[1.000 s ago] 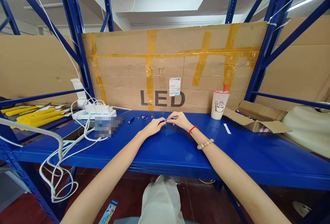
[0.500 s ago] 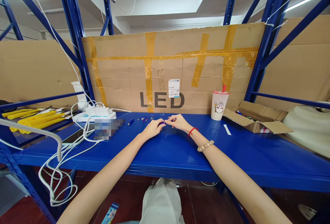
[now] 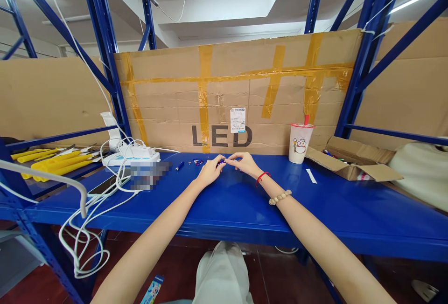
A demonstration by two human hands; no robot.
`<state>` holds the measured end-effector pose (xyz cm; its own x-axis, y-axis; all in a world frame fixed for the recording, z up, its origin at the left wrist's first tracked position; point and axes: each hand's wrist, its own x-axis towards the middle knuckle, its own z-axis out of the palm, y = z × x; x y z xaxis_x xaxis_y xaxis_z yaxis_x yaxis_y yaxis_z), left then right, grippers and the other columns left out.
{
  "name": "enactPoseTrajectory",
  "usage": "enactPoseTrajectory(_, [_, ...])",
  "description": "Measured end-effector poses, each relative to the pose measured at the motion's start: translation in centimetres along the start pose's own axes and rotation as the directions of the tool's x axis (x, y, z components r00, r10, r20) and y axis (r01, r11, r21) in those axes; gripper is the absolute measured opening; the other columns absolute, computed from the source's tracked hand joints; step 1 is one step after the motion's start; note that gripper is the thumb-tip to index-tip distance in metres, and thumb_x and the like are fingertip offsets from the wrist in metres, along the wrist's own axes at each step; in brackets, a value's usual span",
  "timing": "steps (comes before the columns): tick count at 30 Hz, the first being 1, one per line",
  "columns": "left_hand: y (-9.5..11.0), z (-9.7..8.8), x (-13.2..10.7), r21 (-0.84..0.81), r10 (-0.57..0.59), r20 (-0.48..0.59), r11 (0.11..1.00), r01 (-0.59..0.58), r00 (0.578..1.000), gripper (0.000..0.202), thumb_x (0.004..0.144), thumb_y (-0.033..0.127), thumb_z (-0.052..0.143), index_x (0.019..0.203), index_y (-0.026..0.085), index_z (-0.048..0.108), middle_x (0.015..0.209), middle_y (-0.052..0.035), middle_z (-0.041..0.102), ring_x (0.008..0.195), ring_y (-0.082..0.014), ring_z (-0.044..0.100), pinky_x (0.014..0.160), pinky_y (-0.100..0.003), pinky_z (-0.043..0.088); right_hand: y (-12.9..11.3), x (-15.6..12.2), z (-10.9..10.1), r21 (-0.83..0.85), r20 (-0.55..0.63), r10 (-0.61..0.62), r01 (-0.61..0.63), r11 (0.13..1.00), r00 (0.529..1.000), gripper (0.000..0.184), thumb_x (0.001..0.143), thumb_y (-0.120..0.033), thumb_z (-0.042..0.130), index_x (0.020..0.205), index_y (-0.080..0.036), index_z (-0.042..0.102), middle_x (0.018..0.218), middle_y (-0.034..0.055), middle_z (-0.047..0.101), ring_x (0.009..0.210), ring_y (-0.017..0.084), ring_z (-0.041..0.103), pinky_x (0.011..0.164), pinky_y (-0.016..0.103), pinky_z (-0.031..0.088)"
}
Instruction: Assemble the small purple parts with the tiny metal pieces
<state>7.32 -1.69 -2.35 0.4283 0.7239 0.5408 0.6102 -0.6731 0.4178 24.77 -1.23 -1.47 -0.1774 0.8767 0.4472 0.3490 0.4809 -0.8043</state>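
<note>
Over the blue shelf top (image 3: pixel 231 206), my two hands meet near the cardboard at the back. My left hand (image 3: pixel 209 174) is closed, pinching a small dark purple-blue piece (image 3: pixel 220 162) too small to name. My right hand (image 3: pixel 245 164), with a red string and a beaded bracelet on its wrist, has its fingers pinched at the right end of that piece. What lies between those fingertips is hidden. Left of my hands lie a short blue cylinder (image 3: pixel 179 166), a tiny metallic bit (image 3: pixel 190 162) and a small purple metallic part (image 3: pixel 198 162).
White cables (image 3: pixel 117 178) tangle around a power strip (image 3: pixel 135 157) on the left, beside yellow-handled tools (image 3: pixel 63 164). At right stand a paper cup (image 3: pixel 299 144) with a red straw and an open cardboard box (image 3: pixel 353 166). A white strip (image 3: pixel 311 176) lies before the cup.
The whole view has shifted slightly. My left fingers have changed their hold on the small piece, which now tilts more. My right fingertips stay beside it.
</note>
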Motion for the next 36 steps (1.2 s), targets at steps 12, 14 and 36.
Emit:
enactPoseTrajectory(12, [0.1,0.0,0.2,-0.1,0.089,0.016,0.991,-0.087,0.996,0.027,0.09,0.032,0.034,0.097,0.019,0.057,0.066,0.0016,0.056,0.064,-0.0134,0.054,0.066,-0.022,0.043,0.0,0.3,-0.9,0.064,0.055,-0.083,0.08,0.995,0.995,0.045,0.053,-0.051,0.074,0.074,-0.011,0.07,0.084,0.0082,0.061,0.045,0.005,0.049,0.034,0.017,0.037])
enactPoseTrajectory(14, [0.2,0.0,0.2,-0.107,0.091,0.024,0.99,-0.088,0.996,0.027,0.09,0.032,0.034,0.098,0.018,0.056,0.064,0.0017,0.055,0.063,-0.0134,0.054,0.065,-0.022,0.043,0.1,0.4,-1.1,0.067,0.064,-0.075,0.07,0.995,0.995,0.045,0.053,-0.051,0.073,0.074,-0.011,0.069,0.083,0.0077,0.061,0.045,0.005,0.048,0.034,0.017,0.037])
enactPoseTrajectory(36, [0.9,-0.3,-0.5,-0.017,0.14,0.068,0.99,-0.139,0.988,0.021,0.09,0.024,0.037,0.102,0.019,0.053,0.089,-0.0042,0.064,0.081,-0.0184,0.061,0.073,-0.027,0.045,0.7,0.2,-1.4,0.018,0.092,0.033,-0.035,0.999,0.995,0.044,0.049,-0.049,0.075,0.069,-0.01,0.069,0.06,0.0037,0.06,0.043,0.006,0.045,0.038,0.017,0.036])
